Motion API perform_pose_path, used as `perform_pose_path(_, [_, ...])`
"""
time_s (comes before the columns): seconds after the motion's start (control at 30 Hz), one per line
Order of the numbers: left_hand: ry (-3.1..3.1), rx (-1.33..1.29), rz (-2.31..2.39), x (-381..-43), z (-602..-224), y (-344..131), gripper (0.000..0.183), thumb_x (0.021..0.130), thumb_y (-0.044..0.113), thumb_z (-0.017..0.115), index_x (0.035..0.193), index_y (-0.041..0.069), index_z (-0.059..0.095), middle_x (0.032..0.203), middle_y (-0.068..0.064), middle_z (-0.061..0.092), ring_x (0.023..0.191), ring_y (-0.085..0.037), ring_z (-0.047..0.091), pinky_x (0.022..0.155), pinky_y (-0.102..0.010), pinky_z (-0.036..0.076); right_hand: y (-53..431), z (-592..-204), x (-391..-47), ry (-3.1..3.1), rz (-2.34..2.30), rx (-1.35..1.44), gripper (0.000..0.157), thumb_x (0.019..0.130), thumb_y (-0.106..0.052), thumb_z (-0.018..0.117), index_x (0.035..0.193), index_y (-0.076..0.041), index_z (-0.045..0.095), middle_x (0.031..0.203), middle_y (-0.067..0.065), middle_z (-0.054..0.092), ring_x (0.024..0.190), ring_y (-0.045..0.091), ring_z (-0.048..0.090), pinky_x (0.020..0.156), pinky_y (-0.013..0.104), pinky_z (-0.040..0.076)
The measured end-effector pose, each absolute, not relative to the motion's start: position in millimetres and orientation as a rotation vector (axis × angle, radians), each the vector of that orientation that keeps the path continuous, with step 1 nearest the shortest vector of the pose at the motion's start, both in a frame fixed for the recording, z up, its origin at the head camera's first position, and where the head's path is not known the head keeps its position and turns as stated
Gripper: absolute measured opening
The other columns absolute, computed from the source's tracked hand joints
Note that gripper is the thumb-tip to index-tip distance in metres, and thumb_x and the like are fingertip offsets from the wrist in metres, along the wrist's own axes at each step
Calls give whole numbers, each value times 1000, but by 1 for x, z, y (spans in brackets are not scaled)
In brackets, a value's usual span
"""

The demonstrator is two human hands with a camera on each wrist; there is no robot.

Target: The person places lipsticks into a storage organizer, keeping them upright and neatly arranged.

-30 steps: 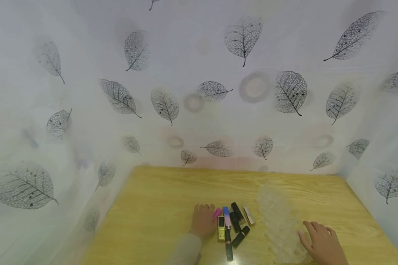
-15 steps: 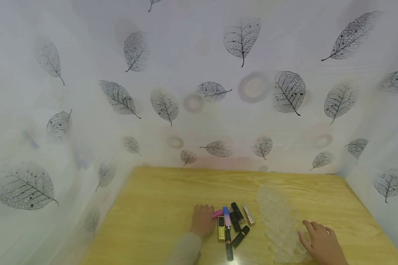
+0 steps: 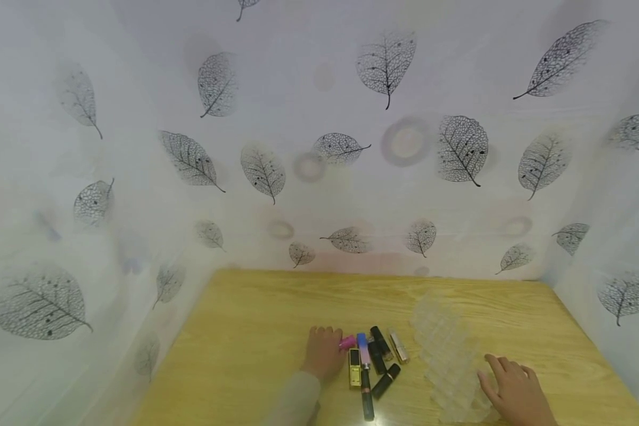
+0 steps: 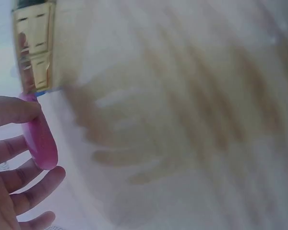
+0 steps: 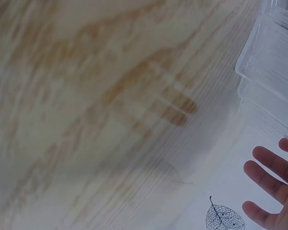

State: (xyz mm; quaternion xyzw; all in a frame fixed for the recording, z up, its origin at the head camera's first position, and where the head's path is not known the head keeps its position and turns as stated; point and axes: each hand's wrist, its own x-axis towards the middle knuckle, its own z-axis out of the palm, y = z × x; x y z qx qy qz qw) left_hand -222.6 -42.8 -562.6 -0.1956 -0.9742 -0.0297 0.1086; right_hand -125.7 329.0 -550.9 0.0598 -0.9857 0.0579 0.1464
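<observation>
My left hand [image 3: 323, 353] is at the left side of a cluster of lipsticks on the wooden table. It pinches a pink lipstick [image 4: 41, 141] between thumb and fingers, as the left wrist view shows. Right beside it lies a gold lipstick with a black end [image 3: 355, 368]. Further right are a blue-and-pink tube [image 3: 364, 349], several black tubes [image 3: 386, 381] and a silvery one [image 3: 398, 346]. A dark tube with a clear part [image 3: 367, 393] lies nearest the front. My right hand [image 3: 519, 389], fingers spread and relaxed, is beside the clear plastic organizer [image 3: 449, 361], holding nothing.
The yellowish wooden table [image 3: 255, 331] runs back to a pale sheet [image 3: 319, 195] printed with dark leaves. That sheet also closes off the left and right sides. In the right wrist view, the organizer's transparent wall [image 5: 266, 72] is above the fingers.
The pink lipstick has turned from steeply slanted to nearly level in my left hand. The right hand and the other tubes stay in place; the view has shifted slightly.
</observation>
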Motion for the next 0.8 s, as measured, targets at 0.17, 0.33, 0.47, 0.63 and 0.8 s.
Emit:
perform_pose_path(0.17, [-2799,-591,-115,-226,-552,-49,33,85,49,61,90,17,63,82,0,63,82,-20,60,91,-42,43,328,-549,-126,-2840,161,177,36,86,-30,62,105,0,61,88,14,65,78,33,63,72,60,46])
perform_pose_path(0.33, [-2723,-665,-118,-228,-528,-50,24,79,39,70,90,19,63,80,4,62,79,-16,58,92,-40,44,329,-549,-125,-2850,152,172,36,86,-32,62,105,0,61,89,14,66,78,32,63,72,60,46])
perform_pose_path(0.47, [-2633,-767,-98,-224,-506,-47,22,77,37,71,90,21,62,78,7,60,76,-11,56,89,-37,46,330,-550,-125,-2858,153,160,36,86,-32,62,104,-1,62,90,16,66,78,33,63,73,60,45])
perform_pose_path(0.63, [-2536,-906,-115,-217,-481,-41,20,78,37,71,88,23,62,76,9,57,74,-8,55,90,-34,47,330,-551,-125,-2857,152,158,35,86,-32,62,104,-1,61,90,14,66,79,33,63,74,60,45])
perform_pose_path(0.8, [-2496,-1005,-157,-209,-462,-35,20,79,38,70,91,24,63,80,10,59,80,-8,57,95,-37,46,329,-549,-125,-2866,151,160,35,87,-32,62,105,-1,61,90,14,65,79,33,63,74,61,45])
